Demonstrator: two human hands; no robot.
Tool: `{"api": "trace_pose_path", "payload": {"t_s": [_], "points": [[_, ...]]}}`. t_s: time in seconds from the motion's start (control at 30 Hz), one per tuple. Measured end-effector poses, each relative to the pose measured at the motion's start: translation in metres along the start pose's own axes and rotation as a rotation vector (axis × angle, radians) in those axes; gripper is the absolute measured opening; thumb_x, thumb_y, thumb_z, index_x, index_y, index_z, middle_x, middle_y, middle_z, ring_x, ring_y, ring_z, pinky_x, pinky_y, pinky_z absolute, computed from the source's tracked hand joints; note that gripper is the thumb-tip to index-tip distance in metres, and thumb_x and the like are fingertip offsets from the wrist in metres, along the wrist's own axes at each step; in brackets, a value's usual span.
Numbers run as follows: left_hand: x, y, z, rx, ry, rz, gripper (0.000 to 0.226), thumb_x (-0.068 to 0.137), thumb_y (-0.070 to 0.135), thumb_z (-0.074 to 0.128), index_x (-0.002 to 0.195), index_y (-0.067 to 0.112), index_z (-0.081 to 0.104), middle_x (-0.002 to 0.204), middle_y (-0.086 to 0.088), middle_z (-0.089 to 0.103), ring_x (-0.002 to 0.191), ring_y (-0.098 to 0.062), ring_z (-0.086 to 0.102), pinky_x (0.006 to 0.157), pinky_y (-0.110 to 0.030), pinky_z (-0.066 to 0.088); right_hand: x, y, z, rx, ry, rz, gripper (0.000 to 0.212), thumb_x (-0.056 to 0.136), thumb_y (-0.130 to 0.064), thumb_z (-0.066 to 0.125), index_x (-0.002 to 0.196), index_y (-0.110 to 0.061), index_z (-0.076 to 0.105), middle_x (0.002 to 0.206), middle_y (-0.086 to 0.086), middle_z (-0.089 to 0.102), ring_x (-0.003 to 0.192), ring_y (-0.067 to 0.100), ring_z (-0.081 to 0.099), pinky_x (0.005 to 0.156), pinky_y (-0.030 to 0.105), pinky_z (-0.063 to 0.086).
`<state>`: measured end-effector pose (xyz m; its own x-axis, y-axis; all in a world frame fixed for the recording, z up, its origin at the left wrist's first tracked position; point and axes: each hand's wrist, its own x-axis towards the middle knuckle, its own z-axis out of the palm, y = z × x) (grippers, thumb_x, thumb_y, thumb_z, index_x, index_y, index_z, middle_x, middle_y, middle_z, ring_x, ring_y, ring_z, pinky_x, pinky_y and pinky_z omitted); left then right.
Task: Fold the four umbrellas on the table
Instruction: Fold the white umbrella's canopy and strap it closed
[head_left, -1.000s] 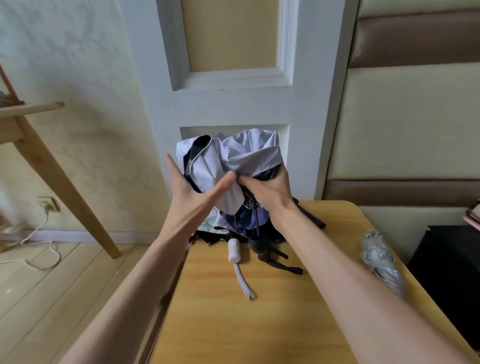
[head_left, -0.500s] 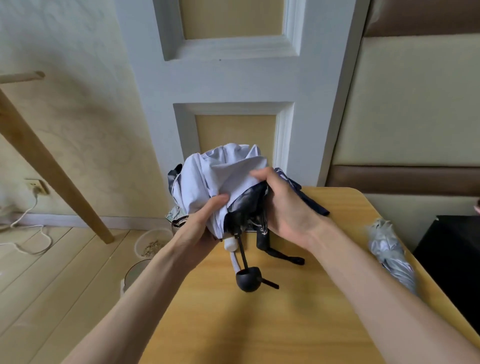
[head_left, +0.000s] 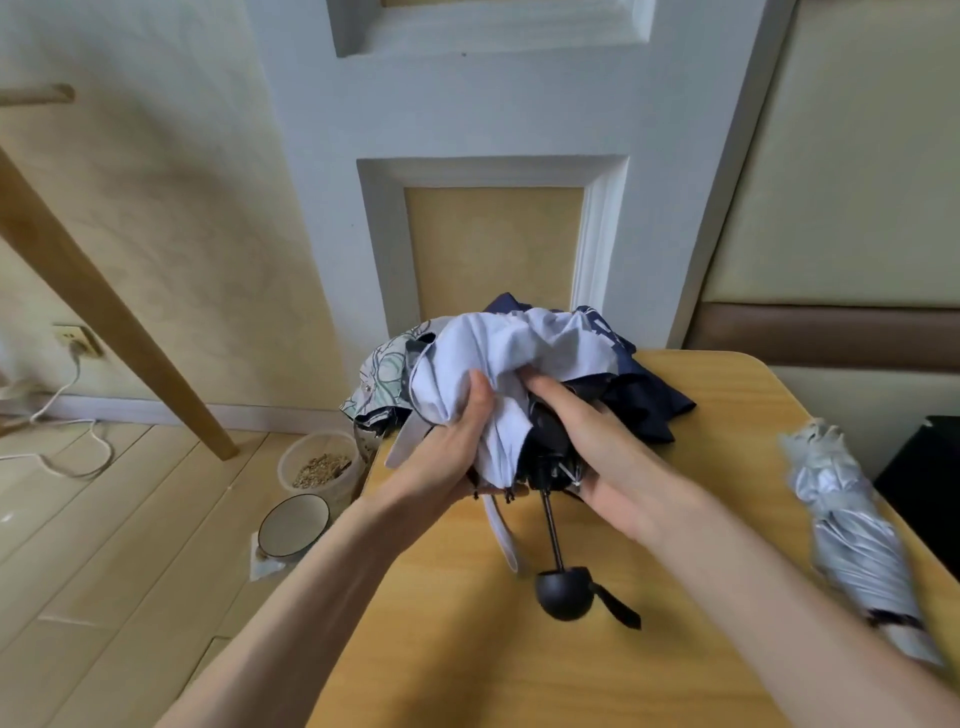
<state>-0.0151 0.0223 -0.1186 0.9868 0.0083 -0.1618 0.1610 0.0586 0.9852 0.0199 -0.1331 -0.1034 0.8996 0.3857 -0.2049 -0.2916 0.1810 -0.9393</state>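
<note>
The left hand (head_left: 447, 452) and right hand (head_left: 602, 447) both clutch the lilac umbrella (head_left: 509, 353) at the table's (head_left: 519, 665) twelve o'clock end, fingers curled into its canopy. Loosen either grip and the bunched pleats would likely spring apart.

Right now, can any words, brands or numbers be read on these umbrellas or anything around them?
None can be read.
The navy umbrella has white marks near its top edge, too blurred to tell print from lettering.
The pale umbrella and the silver umbrella show no text.
</note>
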Motion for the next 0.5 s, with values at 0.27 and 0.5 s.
{"api": "trace_pose_path", "payload": {"t_s": [0.27,0.5], "points": [[-0.008,-0.002,-0.009,0.158,0.067,0.017,0.079,0.067,0.092,0.069,0.125,0.038,0.069,0.116,0.015,0.078,0.103,-0.003,0.073,0.091,-0.027,0.059,-0.007,0.018,-0.024,-0.043,0.197,-0.090,0.036,0.086,-0.033,0.085,0.121,-0.031,0.074,0.107,-0.008,0.081,0.099,0.010,0.078,0.090,0.037,0.061],[-0.009,0.000,-0.018,-0.012,0.413,0.192,0.105,0.064,0.066,0.089,0.154,0.033,0.046,0.128,0.006,0.070,0.100,-0.007,0.076,0.082,-0.028,0.059,-0.001,0.014,-0.043,-0.080,0.293,-0.179,0.043,0.081,-0.044,0.088,0.121,-0.041,0.072,0.108,-0.018,0.080,0.106,0.007,0.074,0.098,0.037,0.057]]}}
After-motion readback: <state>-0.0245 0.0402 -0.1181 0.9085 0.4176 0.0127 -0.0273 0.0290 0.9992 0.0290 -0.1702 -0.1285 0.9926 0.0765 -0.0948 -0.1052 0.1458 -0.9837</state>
